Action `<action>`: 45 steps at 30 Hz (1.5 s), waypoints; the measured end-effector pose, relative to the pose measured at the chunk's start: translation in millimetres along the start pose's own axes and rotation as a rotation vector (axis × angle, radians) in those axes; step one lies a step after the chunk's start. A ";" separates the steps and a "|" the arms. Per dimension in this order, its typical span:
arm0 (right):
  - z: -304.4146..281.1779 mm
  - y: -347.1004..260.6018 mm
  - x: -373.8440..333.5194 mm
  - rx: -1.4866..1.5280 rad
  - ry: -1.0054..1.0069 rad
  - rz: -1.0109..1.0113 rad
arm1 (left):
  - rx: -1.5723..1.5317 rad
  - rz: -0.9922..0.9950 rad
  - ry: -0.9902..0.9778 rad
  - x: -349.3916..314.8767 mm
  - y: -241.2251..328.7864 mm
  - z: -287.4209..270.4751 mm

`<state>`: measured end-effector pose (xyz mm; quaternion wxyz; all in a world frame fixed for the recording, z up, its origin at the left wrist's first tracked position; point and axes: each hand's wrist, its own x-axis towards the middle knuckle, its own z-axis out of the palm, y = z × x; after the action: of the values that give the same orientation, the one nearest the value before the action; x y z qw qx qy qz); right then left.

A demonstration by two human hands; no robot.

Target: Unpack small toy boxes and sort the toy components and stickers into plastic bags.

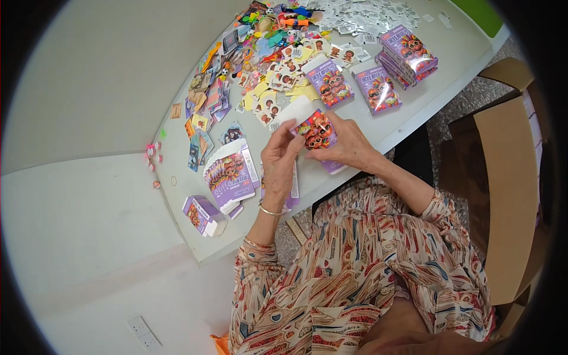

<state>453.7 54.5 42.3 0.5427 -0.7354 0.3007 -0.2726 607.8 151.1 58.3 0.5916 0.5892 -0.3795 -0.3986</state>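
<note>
Between my hands, over the near part of the table, is a small purple printed box (319,131) with cartoon characters on its face. A white flap stands out at its far end. My left hand (279,152) grips its left side, fingers curled on the edge. My right hand (348,142) wraps round the right side, thumb across the front. Left of my left hand lies a fanned stack of flat purple cartons (232,177), with more flat cartons partly hidden behind my wrist. An erected purple carton (203,215) rests at the table's left corner.
Loose character stickers (287,74) cover the table's middle. Beyond them are a heap of small colourful toys (275,35) and a pile of silvery-white packets (367,16). Purple boxes (408,50) are stacked at right, others nearby. A large brown cardboard box (503,195) stands off the table's right edge.
</note>
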 end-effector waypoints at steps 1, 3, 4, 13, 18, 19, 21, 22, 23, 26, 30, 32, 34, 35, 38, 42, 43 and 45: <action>-1.7 2.1 -1.2 -0.001 0.002 0.002 | -0.076 -0.084 -0.018 0.1 -1.2 0.8; -6.4 8.2 -4.2 0.086 -0.065 -0.024 | -0.128 -0.126 -0.017 2.1 -2.1 1.6; -7.7 10.4 -5.1 0.084 -0.060 -0.020 | -0.083 -0.142 -0.063 3.3 -2.1 -1.9; -20.5 9.8 -13.9 -0.013 -0.228 -0.039 | 0.358 -0.213 -0.485 16.7 53.8 -3.3; -18.7 14.1 -14.9 0.014 -0.227 -0.050 | 0.397 -0.093 -0.555 9.0 20.6 -9.3; -18.7 14.5 -15.8 0.014 -0.225 -0.045 | 0.535 -0.011 -0.554 8.3 20.2 -7.8; -18.8 12.1 -15.1 0.017 -0.219 0.026 | 0.674 0.070 -0.543 4.8 28.8 2.9; -18.8 10.4 -14.5 0.018 -0.221 0.027 | 0.716 0.208 -0.448 1.6 31.5 11.2; -18.1 7.4 -13.1 0.004 -0.196 0.048 | 0.757 0.345 -0.349 -2.2 32.5 16.8; -15.3 9.5 -12.9 0.013 -0.164 0.075 | 0.651 0.301 -0.170 -12.3 26.8 27.9; -17.5 8.3 -12.7 -0.026 -0.171 0.096 | 0.379 -0.006 -0.157 -3.2 22.8 13.6; -17.5 11.7 -13.8 -0.034 -0.167 0.082 | -0.050 -0.268 -0.135 4.4 26.8 9.2; -17.6 12.5 -13.2 -0.042 -0.161 0.065 | -0.047 -0.270 -0.103 5.3 27.5 11.7; -17.6 11.5 -13.7 -0.037 -0.166 0.057 | -0.044 -0.273 -0.070 4.7 27.8 12.2; -18.7 10.9 -14.4 -0.033 -0.197 0.070 | -0.005 -0.267 -0.073 3.9 23.8 8.7; -19.0 10.1 -16.0 -0.048 -0.192 0.066 | 0.084 -0.284 -0.081 4.6 22.8 9.5; -19.0 10.8 -16.3 -0.048 -0.193 0.066 | 0.206 -0.236 -0.100 2.9 18.5 8.0; -18.7 15.0 -15.8 -0.024 -0.198 0.083 | 0.328 -0.189 -0.118 0.7 17.2 10.1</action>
<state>427.3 50.9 31.6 0.5717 -0.7521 0.2791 -0.1720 599.2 146.3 75.6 0.4242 0.6863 -0.4166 -0.4189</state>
